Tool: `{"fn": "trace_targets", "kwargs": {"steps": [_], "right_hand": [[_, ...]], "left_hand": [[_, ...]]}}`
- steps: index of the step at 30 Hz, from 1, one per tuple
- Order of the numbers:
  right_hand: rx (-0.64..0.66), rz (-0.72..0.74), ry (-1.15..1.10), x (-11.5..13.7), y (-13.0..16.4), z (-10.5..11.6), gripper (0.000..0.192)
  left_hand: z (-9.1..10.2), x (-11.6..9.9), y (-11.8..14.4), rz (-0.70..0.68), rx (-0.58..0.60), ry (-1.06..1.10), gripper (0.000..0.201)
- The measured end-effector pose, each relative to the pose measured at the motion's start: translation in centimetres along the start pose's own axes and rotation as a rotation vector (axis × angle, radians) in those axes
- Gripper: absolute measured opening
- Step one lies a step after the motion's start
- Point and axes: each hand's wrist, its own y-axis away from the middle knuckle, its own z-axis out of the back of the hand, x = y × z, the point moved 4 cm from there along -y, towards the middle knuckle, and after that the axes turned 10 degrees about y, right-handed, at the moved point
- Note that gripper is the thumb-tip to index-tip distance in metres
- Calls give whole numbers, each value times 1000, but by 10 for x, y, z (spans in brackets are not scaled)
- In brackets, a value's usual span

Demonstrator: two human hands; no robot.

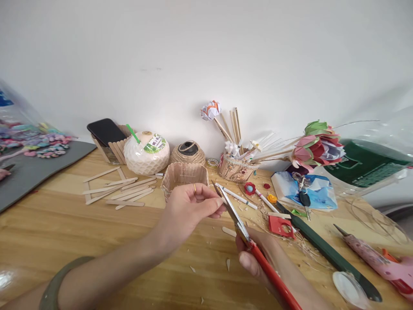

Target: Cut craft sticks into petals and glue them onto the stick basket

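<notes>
Scissors (240, 226): you hold these red-handled scissors in your right hand (258, 254), blades angled up and away toward the stick basket (184, 177), the tips meeting your left fingers. Blades look nearly closed.
Right hand: fingers wrapped through and around the red handles, low over the desk (64, 224), likely so the blades stay steady at the cut.
Left hand (190, 206): just in front of the stick basket, thumb and fingers pinched together at the blade tips. They seem to grip a small piece, probably a stick end, but it is too hidden to name. A ring shows on one finger, a green bangle (61, 280) on the wrist.
Shavings (227, 262): small wood chips lie on the desk under and near your hands, which suggests trimming happens right here.
Craft sticks (119, 191): a loose pile left of the stick basket, within easy reach.
Twine ball (188, 153): just behind the stick basket, by the wall.
White ribbed container (146, 151): left of the twine, with a green straw.
Phone (106, 131): propped further left of that.
Paper flowers (318, 146): well to the right of the stick basket.
Glue gun (377, 258): far right of the stick basket, lying on the desk.
</notes>
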Motion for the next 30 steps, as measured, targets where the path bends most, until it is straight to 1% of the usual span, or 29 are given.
{"fn": "trace_targets", "kwargs": {"steps": [3, 9, 15, 19, 23, 27, 30], "right_hand": [[2, -29, -2, 2, 1, 0, 65], [-46, -60, 2, 4, 1, 0, 65], [-46, -57, 60, 2, 0, 1, 55], [-74, -107, 103, 7, 0, 4, 54], [-94, -135, 120, 7, 0, 3, 59], [-69, -93, 118, 4, -1, 1, 68], [-64, -40, 105, 3, -1, 1, 68]], "left_hand": [[1, 1, 0, -9, 6, 4, 8], [1, 2, 1, -16, -10, 3, 8], [2, 2, 1, -6, -26, -5, 7], [3, 1, 0, 16, -21, -55, 6], [4, 0, 0, 27, -26, -125, 5], [4, 0, 0, 28, -35, -139, 6], [3, -1, 0, 22, -20, -143, 5]]}}
